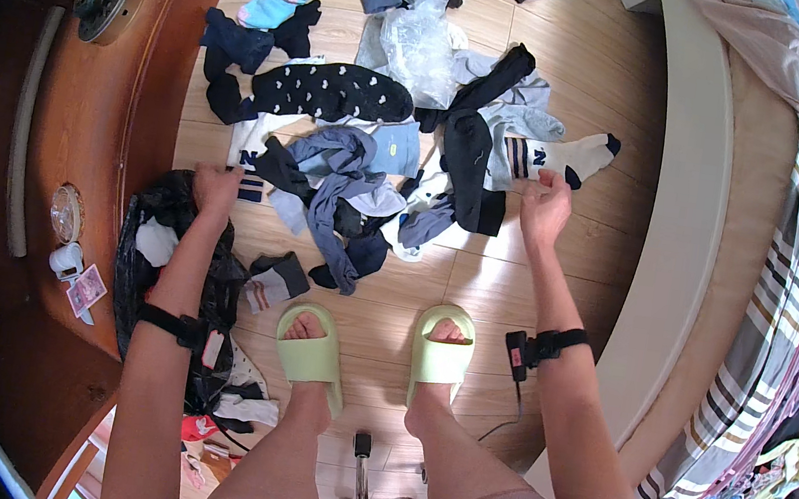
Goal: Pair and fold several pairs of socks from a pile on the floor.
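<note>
Many loose socks lie in a pile on the wooden floor. My left hand (217,189) is at the striped cuff of a white sock with a dark letter (254,155), at the pile's left edge; whether its fingers grip the cuff I cannot tell. On the right, my right hand (547,201) touches a cream sock with dark stripes, toe and heel (559,158); its grip is unclear. Between the hands lie a black sock with white hearts (333,92), a twisted grey-blue sock (340,173) and a plain black sock (465,160). A clear plastic bag (422,48) rests on the pile's far part.
An open black plastic bag (129,290) stands beneath my left forearm. A grey and white sock (276,281) lies near my green slippers (309,360). Wooden furniture (116,99) borders the left side, a bed with a pale frame (689,174) the right. Chair legs (362,479) are behind my feet.
</note>
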Demonstrator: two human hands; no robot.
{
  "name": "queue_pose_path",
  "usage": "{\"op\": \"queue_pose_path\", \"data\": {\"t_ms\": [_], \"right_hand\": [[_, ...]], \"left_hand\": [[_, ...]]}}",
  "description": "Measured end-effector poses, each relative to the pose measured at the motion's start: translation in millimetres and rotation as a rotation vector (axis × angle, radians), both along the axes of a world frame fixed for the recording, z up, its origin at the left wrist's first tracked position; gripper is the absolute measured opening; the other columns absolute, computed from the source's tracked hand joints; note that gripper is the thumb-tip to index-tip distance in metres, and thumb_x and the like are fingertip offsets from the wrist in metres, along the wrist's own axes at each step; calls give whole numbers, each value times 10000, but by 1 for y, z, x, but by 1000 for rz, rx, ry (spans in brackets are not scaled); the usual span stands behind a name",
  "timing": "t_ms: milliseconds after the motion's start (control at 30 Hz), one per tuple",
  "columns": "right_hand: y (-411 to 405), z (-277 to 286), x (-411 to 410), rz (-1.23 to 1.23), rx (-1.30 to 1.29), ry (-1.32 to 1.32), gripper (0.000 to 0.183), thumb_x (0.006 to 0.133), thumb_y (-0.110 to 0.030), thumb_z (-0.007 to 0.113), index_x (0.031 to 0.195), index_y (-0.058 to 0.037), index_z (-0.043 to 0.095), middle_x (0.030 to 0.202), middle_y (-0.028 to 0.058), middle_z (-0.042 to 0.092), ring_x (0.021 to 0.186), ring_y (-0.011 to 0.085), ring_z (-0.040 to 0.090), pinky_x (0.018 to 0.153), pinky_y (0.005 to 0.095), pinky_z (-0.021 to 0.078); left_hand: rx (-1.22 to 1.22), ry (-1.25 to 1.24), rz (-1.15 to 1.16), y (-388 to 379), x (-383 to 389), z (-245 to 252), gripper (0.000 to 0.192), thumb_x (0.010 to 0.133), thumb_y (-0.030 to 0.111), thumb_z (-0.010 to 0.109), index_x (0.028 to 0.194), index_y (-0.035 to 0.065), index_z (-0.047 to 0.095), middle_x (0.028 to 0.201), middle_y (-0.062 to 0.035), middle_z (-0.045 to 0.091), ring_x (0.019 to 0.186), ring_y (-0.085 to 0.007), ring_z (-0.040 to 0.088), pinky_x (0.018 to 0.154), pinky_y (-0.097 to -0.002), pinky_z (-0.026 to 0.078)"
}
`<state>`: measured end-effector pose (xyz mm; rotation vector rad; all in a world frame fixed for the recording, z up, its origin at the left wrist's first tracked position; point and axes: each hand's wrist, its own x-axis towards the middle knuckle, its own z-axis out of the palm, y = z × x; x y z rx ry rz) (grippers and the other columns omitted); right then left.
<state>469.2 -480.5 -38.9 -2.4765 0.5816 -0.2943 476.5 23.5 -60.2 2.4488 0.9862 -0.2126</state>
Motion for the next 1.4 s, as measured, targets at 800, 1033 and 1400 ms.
{"op": "queue_pose_path", "data": {"t_ms": [800, 1033, 1400], "right_hand": [[-13, -18, 24, 413, -270, 126, 295, 794, -18, 619, 1089, -16, 629, 1248, 178, 602, 1150, 398, 554, 990, 442, 466], [-9, 8, 32, 36, 67, -29, 200, 934, -171, 595, 1024, 6, 621, 913, 197, 673, 858, 340, 664, 774, 417, 523], [-21, 134, 17, -90, 1367, -206, 143, 949, -100, 645, 1087, -65, 625, 1017, 29, 697, 865, 119, 649, 777, 259, 517]], "left_hand": [[-1121, -61, 255, -104, -47, 71, 220, 931, 73, 674, 1136, 52, 596, 983, -59, 663, 843, -154, 665, 737, -315, 562], [-1183, 26, -83, -107, -32, 153, 129, 918, 55, 650, 1025, 40, 578, 917, -28, 631, 813, -107, 633, 723, -264, 529], [-1455, -405, -568, -162, 1, 276, 252, 858, 132, 737, 1031, 71, 564, 912, 36, 588, 827, -23, 530, 771, -205, 435]]}}
